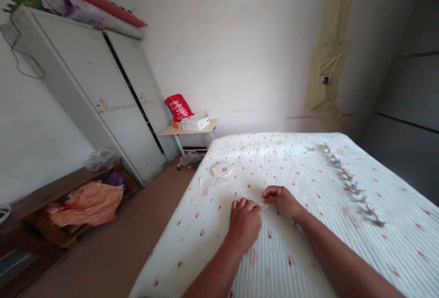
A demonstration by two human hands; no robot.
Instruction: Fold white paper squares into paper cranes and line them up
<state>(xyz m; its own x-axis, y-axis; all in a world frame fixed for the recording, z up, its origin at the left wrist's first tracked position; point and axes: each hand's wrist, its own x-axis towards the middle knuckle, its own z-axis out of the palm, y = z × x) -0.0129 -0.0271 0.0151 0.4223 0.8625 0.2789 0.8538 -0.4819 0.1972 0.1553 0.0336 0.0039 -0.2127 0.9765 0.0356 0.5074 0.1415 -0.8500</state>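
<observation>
My left hand (245, 220) rests low over the white, red-dotted bedcover, its fingers bent and closed. To its right, my right hand (280, 199) is closed in a pinch, thumb against fingers. Between the two sits a small pale folded piece of paper (263, 206), gripped from both sides and mostly covered by the fingers. Farther off to the left lie a white packet with a round dark print (222, 170) and a flat printed sheet (214, 182). Along the right side runs a row of several small, spiky, greyish folded shapes (353, 187), too blurred to make out fully.
The bed (274, 142) reaches toward the wall. Beyond its far left corner stands a small table (168, 130) with a red bag (178, 107) and a white box (195, 123). A grey cabinet (89, 73) and a low shelf with an orange plastic bag (85, 204) are at left.
</observation>
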